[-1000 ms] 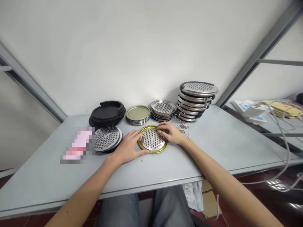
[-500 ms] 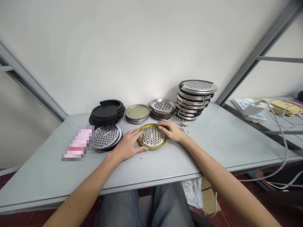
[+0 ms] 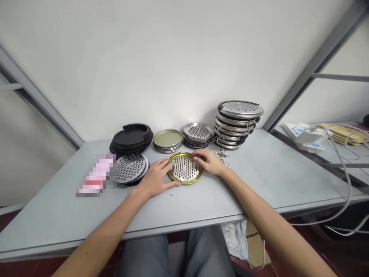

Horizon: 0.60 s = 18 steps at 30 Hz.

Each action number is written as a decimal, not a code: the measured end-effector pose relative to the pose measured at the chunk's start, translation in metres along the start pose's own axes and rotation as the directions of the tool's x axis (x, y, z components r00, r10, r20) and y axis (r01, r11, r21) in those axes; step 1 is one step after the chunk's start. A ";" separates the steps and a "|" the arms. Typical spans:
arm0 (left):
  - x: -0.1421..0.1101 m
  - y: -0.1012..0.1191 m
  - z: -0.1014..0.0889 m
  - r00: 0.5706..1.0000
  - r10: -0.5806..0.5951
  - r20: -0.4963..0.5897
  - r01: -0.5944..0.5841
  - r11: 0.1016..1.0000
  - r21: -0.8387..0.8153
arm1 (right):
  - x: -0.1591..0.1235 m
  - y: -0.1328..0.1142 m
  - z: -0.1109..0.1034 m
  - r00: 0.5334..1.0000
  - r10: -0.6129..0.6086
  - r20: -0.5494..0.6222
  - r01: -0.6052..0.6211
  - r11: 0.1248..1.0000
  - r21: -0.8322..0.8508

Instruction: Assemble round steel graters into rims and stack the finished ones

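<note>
- Gold tray (image 3: 187, 182): flat on the surface (image 3: 190, 206), between the hands.
- Grater disc (image 3: 186, 169): inside the gold tray; round, without a long axis.
- Left hand (image 3: 155, 178): at the tray's left rim, grip spread wide.
- Right hand (image 3: 211, 163): at its right rear rim, fingers bent; firmness of grip cannot be told.
- Neither hand clearly nearer.

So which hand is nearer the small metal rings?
Right. The right hand is close beside the small metal rings; the left hand is farther off, at the gold-rimmed grater's left edge.
</note>
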State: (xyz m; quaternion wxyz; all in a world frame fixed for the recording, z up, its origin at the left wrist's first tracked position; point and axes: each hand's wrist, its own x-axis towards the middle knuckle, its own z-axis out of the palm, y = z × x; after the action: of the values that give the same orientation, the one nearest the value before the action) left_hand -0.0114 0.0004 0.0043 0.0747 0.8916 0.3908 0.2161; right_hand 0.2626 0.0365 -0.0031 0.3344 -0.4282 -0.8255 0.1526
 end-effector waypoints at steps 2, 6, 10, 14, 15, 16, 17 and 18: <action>0.000 0.000 0.001 1.000 -0.005 -0.004 0.005 1.000 -0.003 | 0.000 -0.001 0.000 1.000 -0.012 0.008 0.012 1.000 0.002; 0.000 0.001 0.002 1.000 -0.020 0.006 0.020 1.000 -0.011 | 0.000 -0.001 -0.001 1.000 -0.015 0.015 0.015 1.000 0.000; 0.000 0.002 0.002 0.999 -0.037 0.023 0.038 0.999 -0.011 | 0.000 0.000 -0.001 1.000 -0.008 0.005 0.008 1.000 -0.016; 0.000 0.002 0.002 0.999 -0.043 0.023 0.044 0.999 -0.033 | 0.000 0.001 -0.002 1.000 0.012 -0.029 -0.013 0.999 -0.047; 0.000 0.001 0.002 0.999 -0.045 0.022 0.046 0.998 -0.038 | 0.000 0.001 -0.002 0.999 0.016 -0.028 -0.018 0.998 -0.055; 0.000 0.001 0.002 0.999 -0.048 0.021 0.049 0.998 -0.044 | 0.000 0.002 -0.002 1.000 0.019 -0.022 -0.020 0.998 -0.063; 0.000 0.001 0.002 0.998 -0.052 0.022 0.053 0.997 -0.049 | 0.000 0.003 -0.001 1.000 0.018 -0.013 -0.019 0.998 -0.067; 0.000 0.001 0.002 0.998 -0.056 0.022 0.057 0.997 -0.056 | 0.000 0.003 -0.001 1.000 0.014 -0.005 -0.015 0.998 -0.068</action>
State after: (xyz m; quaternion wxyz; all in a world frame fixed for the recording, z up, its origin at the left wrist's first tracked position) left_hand -0.0101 -0.0002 0.0028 0.1098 0.8799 0.4090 0.2155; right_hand 0.2655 0.0383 -0.0044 0.3206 -0.4457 -0.8263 0.1258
